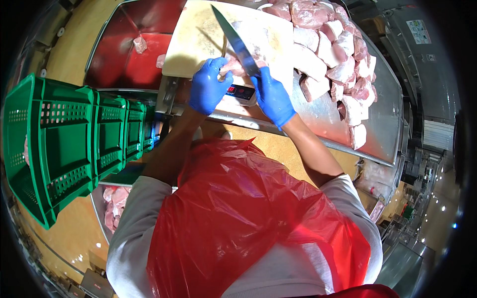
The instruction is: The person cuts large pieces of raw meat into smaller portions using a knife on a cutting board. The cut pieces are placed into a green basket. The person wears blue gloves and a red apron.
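Observation:
My right hand (pixel 272 95), in a blue glove, is closed round the handle of a long knife (pixel 232 39). The blade points away and to the left over a white cutting board (pixel 189 42). A pale pink piece of meat (pixel 233 67) lies at the board's near edge, partly under the blade. My left hand (pixel 207 87), also blue-gloved, has its fingers and thumb curled on the left end of this piece. Between my hands, just below the board, sits a small scale (pixel 240 92) with a dark display panel.
Large chunks of raw meat (pixel 343 64) are heaped on the metal table (pixel 382 114) to the right. On the left is a metal basin (pixel 107 64) with a small meat scrap (pixel 140 44). Green stacked crates (pixel 64 134) stand nearer, above a tub of meat (pixel 115 203).

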### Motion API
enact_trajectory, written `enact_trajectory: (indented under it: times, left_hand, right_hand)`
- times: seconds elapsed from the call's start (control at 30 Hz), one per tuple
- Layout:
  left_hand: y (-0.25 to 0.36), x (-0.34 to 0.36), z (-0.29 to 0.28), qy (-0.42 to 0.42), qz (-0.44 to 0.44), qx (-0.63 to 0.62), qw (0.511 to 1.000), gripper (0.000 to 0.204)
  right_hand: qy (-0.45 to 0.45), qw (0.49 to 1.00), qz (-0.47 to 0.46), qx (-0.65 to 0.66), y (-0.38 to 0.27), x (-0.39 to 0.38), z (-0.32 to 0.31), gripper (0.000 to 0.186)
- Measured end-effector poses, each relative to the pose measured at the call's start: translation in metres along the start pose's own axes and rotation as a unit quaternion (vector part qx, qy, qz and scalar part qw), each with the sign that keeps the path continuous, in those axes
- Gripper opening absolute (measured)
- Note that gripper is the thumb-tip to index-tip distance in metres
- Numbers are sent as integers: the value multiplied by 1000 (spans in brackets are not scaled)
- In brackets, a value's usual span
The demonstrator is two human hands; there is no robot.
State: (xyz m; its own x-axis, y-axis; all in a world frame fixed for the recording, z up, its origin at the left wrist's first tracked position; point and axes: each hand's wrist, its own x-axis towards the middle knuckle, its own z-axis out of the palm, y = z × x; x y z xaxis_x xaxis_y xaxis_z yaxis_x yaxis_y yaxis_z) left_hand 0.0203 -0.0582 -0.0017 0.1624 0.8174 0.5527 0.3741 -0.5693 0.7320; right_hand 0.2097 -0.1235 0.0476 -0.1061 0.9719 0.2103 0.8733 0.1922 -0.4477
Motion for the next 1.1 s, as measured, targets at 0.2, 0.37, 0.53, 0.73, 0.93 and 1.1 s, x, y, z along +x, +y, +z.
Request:
enact_trajectory:
  times: [0.2, 0.37, 0.53, 0.73, 0.93, 1.1]
  left_hand:
    - [-5, -7, 10, 39, -8, 26, 999, 26]
    - [-7, -12, 9, 37, -19, 63, 997, 22]
    - [-6, -13, -1, 54, -102, 36, 993, 21]
    - [-24, -25, -13, 66, -9, 15, 998, 23]
    - [-21, -20, -18, 2, -32, 37, 999, 25]
    - [-19, -20, -43, 112, -125, -172, 971, 19]
  right_hand:
    - [2, 999, -28, -22, -33, 38, 6, 21]
    - [-160, 980, 18, -115, -28, -9, -27, 24]
    - [-279, 924, 37, -258, 10, -77, -103, 24]
    - [-213, 965, 1, -154, -32, -53, -103, 24]
    - [-170, 977, 23, -126, -34, 8, -31, 27]
    - [-254, 940, 16, -229, 5, -51, -91, 23]
